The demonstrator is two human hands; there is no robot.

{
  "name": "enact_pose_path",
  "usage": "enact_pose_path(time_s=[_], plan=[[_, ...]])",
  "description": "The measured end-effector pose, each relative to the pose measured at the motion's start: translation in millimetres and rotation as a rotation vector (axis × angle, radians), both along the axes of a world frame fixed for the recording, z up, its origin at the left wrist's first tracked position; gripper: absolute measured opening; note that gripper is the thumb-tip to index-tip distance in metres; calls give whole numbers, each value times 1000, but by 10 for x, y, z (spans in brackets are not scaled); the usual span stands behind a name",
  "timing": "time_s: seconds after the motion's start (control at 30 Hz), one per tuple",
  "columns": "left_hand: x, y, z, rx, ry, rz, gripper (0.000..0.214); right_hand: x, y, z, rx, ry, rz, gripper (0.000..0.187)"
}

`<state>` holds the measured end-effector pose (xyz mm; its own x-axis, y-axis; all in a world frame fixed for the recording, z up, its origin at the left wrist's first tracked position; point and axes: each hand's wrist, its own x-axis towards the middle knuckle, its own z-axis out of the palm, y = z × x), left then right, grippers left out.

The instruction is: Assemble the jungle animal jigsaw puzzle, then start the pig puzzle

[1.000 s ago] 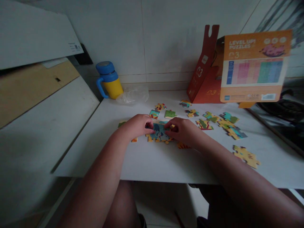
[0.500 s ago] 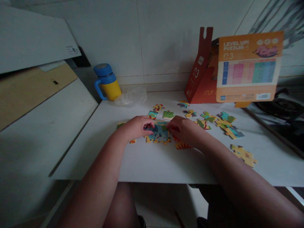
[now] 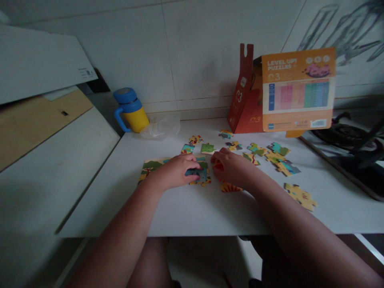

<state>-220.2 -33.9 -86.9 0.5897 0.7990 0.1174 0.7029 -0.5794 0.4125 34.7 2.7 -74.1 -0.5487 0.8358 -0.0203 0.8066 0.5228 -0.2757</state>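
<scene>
My left hand [image 3: 179, 171] rests on a joined strip of jigsaw pieces, its thumb and fingers spread over a grey-blue animal picture [image 3: 205, 174]. The strip's left end [image 3: 150, 166] shows a green tree; my palm and wrist hide its middle. Close to the strip's right edge, my right hand [image 3: 229, 166] has its fingers curled round a red-orange puzzle piece [image 3: 219, 165], mostly covered by them. A piece with red and yellow rays [image 3: 229, 187] pokes out under that hand. Just behind the hands lies a green piece [image 3: 207, 149].
Loose puzzle pieces [image 3: 280, 149] are scattered at the right, with a yellow one [image 3: 300, 196] nearer the front. Against the wall stand a blue-yellow mug [image 3: 135, 116], a clear plastic bag [image 3: 162, 127] and an open orange puzzle box [image 3: 298, 120]. A black stove [image 3: 363, 160] borders the right.
My left hand has spread its fingers further over the joined pieces. The right hand has come away from the grey-blue picture, onto the red-orange piece. The view has shifted slightly.
</scene>
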Motion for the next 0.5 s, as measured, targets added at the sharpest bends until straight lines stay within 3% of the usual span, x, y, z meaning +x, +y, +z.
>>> enact_pose_path(time_s=[0.13,0.3,0.5], plan=[[-6,13,-19,-6,3,-24,23,-3,-12,15,11,21,8,25],[-12,15,25,-16,-13,16,21,-58,-13,-13,-20,118,158,19],[-10,19,74,-68,-27,21,18,-76,22,-43,-28,85,225,18]])
